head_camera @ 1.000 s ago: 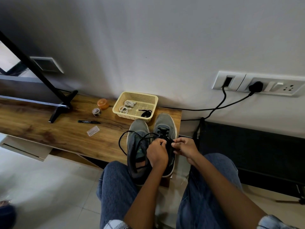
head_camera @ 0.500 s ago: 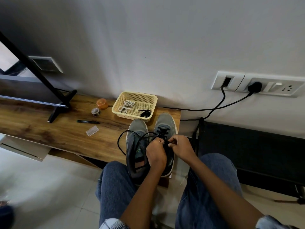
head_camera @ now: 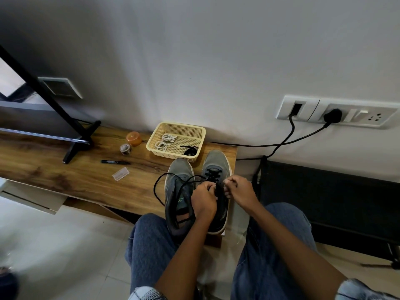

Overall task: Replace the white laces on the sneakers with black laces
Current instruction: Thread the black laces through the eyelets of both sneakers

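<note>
Two grey sneakers stand side by side at the right end of the wooden bench [head_camera: 65, 169], toes to the wall. The right sneaker [head_camera: 216, 163] has a black lace [head_camera: 213, 173] threaded through its front eyelets. My left hand [head_camera: 203, 199] pinches the lace over that shoe's tongue. My right hand [head_camera: 239, 190] pinches the lace's other end at the shoe's right side. A loose length of the black lace [head_camera: 159, 185] loops out over the left sneaker [head_camera: 179, 182], which shows no lace in its eyelets. White laces [head_camera: 165, 141] lie coiled in the yellow basket [head_camera: 158, 135].
A black bundle [head_camera: 190, 151] also lies in the basket. On the bench are an orange lid [head_camera: 134, 138], a tape roll [head_camera: 125, 148], a black marker [head_camera: 115, 162] and a clear packet [head_camera: 120, 173]. A black stand leg [head_camera: 73, 146] rests at left. Cables [head_camera: 281, 144] run from wall sockets.
Both hands have shifted slightly forward along the right sneaker, and my right hand has drawn a little to the right, away from the left hand. The loose loop stays over the left sneaker.
</note>
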